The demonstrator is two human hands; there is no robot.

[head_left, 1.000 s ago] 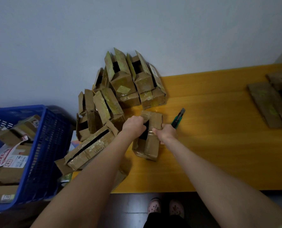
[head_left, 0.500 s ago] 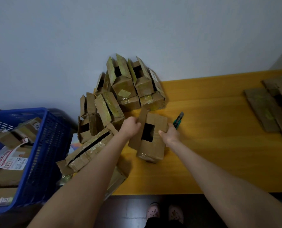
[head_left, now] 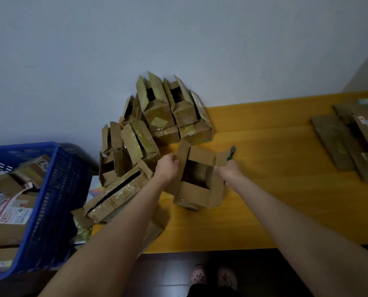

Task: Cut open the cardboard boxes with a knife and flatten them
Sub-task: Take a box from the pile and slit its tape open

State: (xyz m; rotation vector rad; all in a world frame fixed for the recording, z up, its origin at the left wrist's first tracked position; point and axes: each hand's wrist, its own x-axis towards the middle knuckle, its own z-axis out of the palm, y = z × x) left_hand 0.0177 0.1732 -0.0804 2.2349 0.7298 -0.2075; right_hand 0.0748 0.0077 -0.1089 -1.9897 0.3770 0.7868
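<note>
Trainee: Flaps on that cardboard box (head_left: 197, 195) look wider than a second ago, don't they?

Foreman: They do. A second ago the top showed only a dark slot between two flaps that were nearly shut. Now they are pulled right apart and the mouth gapes, dark inside. I judge the top seam is done with.

Trainee: So it is ready to flatten?

Foreman: Not yet, I'd say. All four walls are up, and yellowish tape shines along its bottom edge. That seam likely needs the blade first.

Trainee: Where does it sit?

Foreman: On the worktop (head_left: 275, 189), toward the front edge, just in front of the pile of boxes (head_left: 157, 116) stacked against the wall.

Trainee: And the hands?

Foreman: The left hand (head_left: 167, 167) curls round the upright left flap. The right hand (head_left: 229, 170) seems to pinch the right flap, though blur hides its fingers. The utility knife (head_left: 232, 152) pokes out just beyond the right hand; I cannot tell whether it is held or lies on the worktop.

Trainee: Anything further out?

Foreman: Flattened cardboard (head_left: 333, 138) lies well apart at the right end, and a blue basket (head_left: 56, 200) holding more boxes stands off the left end.
</note>
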